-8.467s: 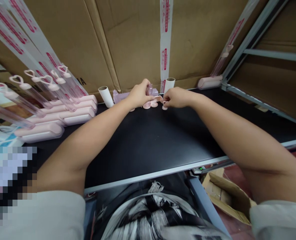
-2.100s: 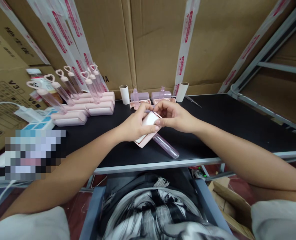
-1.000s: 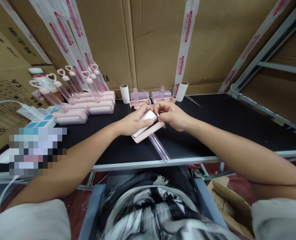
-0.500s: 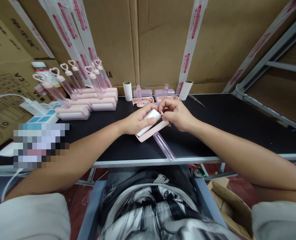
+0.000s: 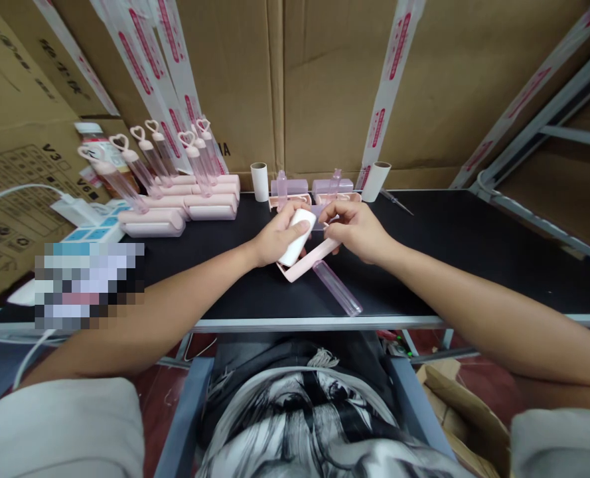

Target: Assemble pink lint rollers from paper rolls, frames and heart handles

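Note:
In my left hand (image 5: 279, 240) is a smooth white roll (image 5: 298, 242), gripped with the thumb across its top. Below it, a pale pink open trough-shaped case (image 5: 305, 263) slants up towards my right hand (image 5: 357, 231). The right thumb and index finger are pinched together on a small pale piece (image 5: 326, 226), too small to name, beside the upper end of the case. A clear lilac tube (image 5: 338, 289) lies on the black tabletop just in front of the case. My fingers hide part of the case and the roll.
Two white hollow rolls (image 5: 259, 182) stand at the back, with pink and lilac parts (image 5: 337, 192) between them. Several pink cases with heart-topped tubes (image 5: 210, 202) stand left, near a power strip (image 5: 95, 226). A thin pointed tool (image 5: 398, 201) lies back right. Cardboard (image 5: 324, 86) walls the rear.
My left hand has tilted the white roll steeper and drawn it slightly away from my right fingers. The whole view has shifted a little. The right hand keeps its pinch.

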A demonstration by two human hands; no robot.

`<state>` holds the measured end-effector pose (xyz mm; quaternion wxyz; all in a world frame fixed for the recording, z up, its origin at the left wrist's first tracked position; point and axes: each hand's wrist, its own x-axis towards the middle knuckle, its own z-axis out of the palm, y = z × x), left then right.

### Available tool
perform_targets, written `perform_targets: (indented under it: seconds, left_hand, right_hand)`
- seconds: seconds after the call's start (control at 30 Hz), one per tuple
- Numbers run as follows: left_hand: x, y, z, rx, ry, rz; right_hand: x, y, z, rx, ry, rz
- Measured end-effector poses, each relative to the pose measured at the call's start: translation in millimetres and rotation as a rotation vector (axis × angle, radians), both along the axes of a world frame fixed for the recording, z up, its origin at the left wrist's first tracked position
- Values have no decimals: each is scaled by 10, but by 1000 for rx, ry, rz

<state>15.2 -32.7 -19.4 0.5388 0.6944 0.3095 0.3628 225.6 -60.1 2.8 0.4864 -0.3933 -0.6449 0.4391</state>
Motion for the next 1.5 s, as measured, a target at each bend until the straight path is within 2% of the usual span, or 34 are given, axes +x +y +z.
perform_targets:
  seconds: [0.07,0.23,0.33,0.47,0.53,0.7,0.83,1.0,1.33,1.5]
  left_hand:
    - [-1,56,14,-49,-65,113]
    - [-70,250,169,69,-201,493]
    - [-113,282,243,26,-206,555]
    - [-107,212,297,-10,-258,523]
    - [-75,163,320,-8,-304,525]
    - [-11,70,380,33,-416,583]
    - [-21,35,386,46,-423,572]
    - [-29,30,328,64,-369,541]
    - [-20,-33,325,-34,-198,421]
    - [-136,22,309,-59,23,344]
  right_hand:
    - [-31,7,-69,-35,-31,-18]
    - [-144,30,-288,15,-232,-36]
    - [-197,48,-354,78,-304,-16]
    - [-240,47,-366,186,-334,10]
    - [-262,43,-366,172,-291,66]
    - [-293,30,-321,6,96,304]
    - [-229,17,-235,-29,169,235]
    - [-74,52,-151,21,158,156]
    - [218,118,70,-19,59,231]
    - [214,148,10,-104,49,263]
